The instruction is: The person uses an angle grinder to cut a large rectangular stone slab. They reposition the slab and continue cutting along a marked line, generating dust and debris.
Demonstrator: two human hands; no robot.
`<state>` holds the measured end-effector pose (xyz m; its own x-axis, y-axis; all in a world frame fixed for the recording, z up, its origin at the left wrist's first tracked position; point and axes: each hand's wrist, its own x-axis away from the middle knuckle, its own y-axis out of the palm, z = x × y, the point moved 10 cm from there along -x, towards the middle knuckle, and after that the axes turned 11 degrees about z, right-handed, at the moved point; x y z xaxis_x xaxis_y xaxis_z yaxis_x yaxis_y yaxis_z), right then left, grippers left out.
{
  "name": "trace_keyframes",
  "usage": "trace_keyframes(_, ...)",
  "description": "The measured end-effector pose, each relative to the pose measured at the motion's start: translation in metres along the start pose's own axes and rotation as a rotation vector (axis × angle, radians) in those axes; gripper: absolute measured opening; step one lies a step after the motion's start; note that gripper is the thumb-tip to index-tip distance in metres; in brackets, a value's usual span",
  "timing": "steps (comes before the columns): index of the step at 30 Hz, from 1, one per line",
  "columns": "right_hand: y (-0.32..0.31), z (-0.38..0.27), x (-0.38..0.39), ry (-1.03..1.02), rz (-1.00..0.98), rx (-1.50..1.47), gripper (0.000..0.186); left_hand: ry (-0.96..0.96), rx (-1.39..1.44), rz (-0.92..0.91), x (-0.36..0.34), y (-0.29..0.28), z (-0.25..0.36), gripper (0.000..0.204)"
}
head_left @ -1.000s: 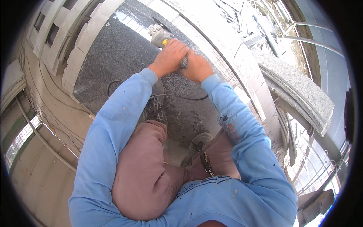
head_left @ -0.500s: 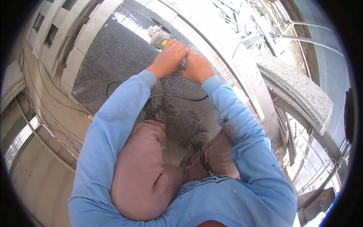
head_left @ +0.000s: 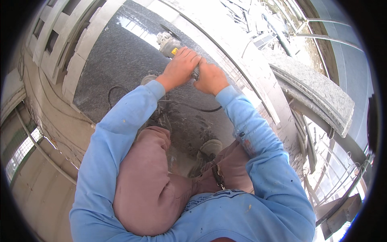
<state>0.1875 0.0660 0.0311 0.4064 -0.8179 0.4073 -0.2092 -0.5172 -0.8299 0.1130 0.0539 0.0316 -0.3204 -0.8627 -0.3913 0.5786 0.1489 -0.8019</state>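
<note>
An angle grinder (head_left: 168, 45) with a grey gear head and a dark cutting disc (head_left: 171, 31) is held over a dark speckled stone slab (head_left: 117, 58). My left hand (head_left: 180, 68) wraps round the front of its body, just behind a yellow label. Farther back, my right hand (head_left: 211, 76) grips the rear handle, close against the left hand. The disc is at the slab's far right part; whether it touches the stone I cannot tell. From the tool a black cord (head_left: 189, 105) runs across the slab under my forearms.
I squat on the slab, my shoes partly hidden by my legs. Cut grey granite pieces (head_left: 312, 82) lie stacked at the right. A long straight strip (head_left: 225, 52) runs along the slab's right edge. Pallet-like slats (head_left: 60, 48) stand at the far left; rubble (head_left: 246, 20) lies beyond.
The view has shifted slightly. My hands and the grinder keep nearly the same place over the slab, both still gripping it.
</note>
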Motion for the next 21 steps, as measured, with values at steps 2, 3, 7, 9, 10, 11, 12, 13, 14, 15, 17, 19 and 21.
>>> trace_keyframes(2, 0.0, 0.003, 0.002, -0.001, -0.002, -0.004, 0.052, 0.001, 0.008, -0.004, -0.001, 0.001, 0.003, 0.064)
trace_keyframes(3, 0.002, 0.006, 0.003, -0.003, 0.0, -0.005, 0.053, -0.004, 0.023, -0.011, -0.002, 0.001, 0.006, 0.063)
trace_keyframes(7, 0.003, 0.007, 0.002, 0.01, -0.009, -0.002, 0.052, -0.004, 0.018, -0.032, -0.003, 0.001, 0.007, 0.06)
trace_keyframes(9, 0.006, 0.006, 0.001, 0.008, -0.013, -0.013, 0.054, 0.005, 0.015, -0.028, -0.002, 0.0, 0.005, 0.059)
trace_keyframes(10, 0.008, 0.005, 0.0, 0.007, -0.015, -0.018, 0.054, 0.009, 0.013, -0.026, -0.001, -0.001, 0.004, 0.058)
trace_keyframes(11, 0.009, 0.006, -0.002, 0.001, -0.011, -0.022, 0.055, 0.013, 0.012, -0.02, -0.001, 0.0, 0.002, 0.058)
trace_keyframes(12, 0.01, 0.006, -0.003, -0.007, -0.007, -0.026, 0.055, 0.016, 0.01, -0.014, -0.001, 0.0, 0.001, 0.057)
trace_keyframes(13, 0.01, 0.005, -0.004, -0.014, -0.003, -0.031, 0.055, 0.019, 0.008, -0.008, -0.001, 0.001, -0.001, 0.057)
trace_keyframes(14, 0.011, 0.004, -0.005, -0.01, -0.008, -0.036, 0.055, 0.021, 0.003, -0.006, 0.0, 0.001, -0.003, 0.057)
trace_keyframes(15, 0.01, 0.002, -0.006, -0.005, -0.012, -0.041, 0.055, 0.023, -0.002, -0.004, 0.001, 0.0, -0.005, 0.057)
trace_keyframes(17, 0.011, -0.001, -0.008, -0.008, -0.009, -0.048, 0.055, 0.018, 0.005, 0.009, 0.0, -0.002, -0.007, 0.053)
trace_keyframes(19, 0.013, 0.0, -0.012, -0.022, 0.007, -0.053, 0.055, 0.006, 0.029, 0.032, -0.004, -0.006, -0.008, 0.044)
trace_keyframes(21, 0.014, -0.002, -0.015, -0.018, -0.003, -0.042, 0.056, 0.01, 0.039, 0.019, -0.002, -0.005, -0.013, 0.052)
